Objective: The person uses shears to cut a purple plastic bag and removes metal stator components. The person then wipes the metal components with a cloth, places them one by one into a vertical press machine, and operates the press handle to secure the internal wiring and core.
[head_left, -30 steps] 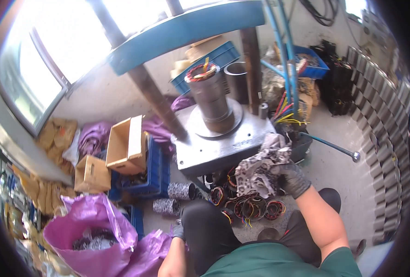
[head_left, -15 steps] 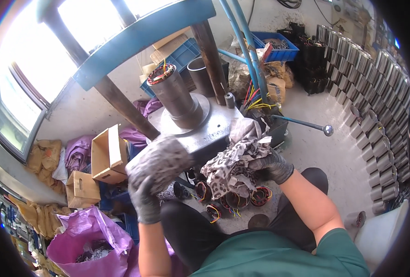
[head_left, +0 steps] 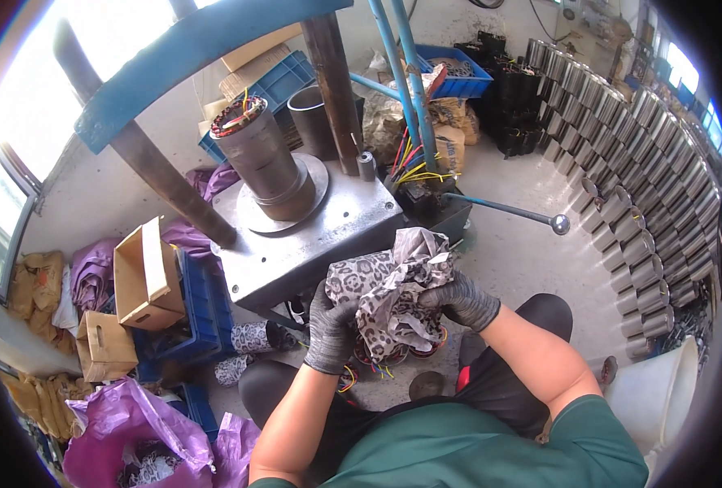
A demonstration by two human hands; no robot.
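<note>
My left hand [head_left: 331, 335], in a dark grey glove, is closed around the near left side of a leopard-print bundle [head_left: 357, 276] with a rounded, roughly cylindrical shape. Against its right side lies a crumpled leopard-print sheet [head_left: 401, 305], gripped by my gloved right hand [head_left: 463, 301]. The bundle and sheet touch and overlap in front of my knees, so whether they are one piece I cannot tell. Partly hidden below them are motor stators [head_left: 426, 350] with coloured wires. Beyond stands a press table [head_left: 328, 237] bearing a grey metal cylinder [head_left: 267, 163] with a wound stator at its top.
A lever with a ball end [head_left: 559, 224] juts out right of the press. Stacked metal cylinders [head_left: 613, 122] line the right side. To the left are cardboard boxes [head_left: 145, 276], blue crates [head_left: 202, 305], leopard-print cylinders [head_left: 251, 337] and a purple sack [head_left: 133, 423]. A white bin [head_left: 662, 390] stands lower right.
My left hand has brought its bundle rightward and down against the crumpled sheet. My right hand has shifted slightly left with the sheet. The view has turned a little right.
</note>
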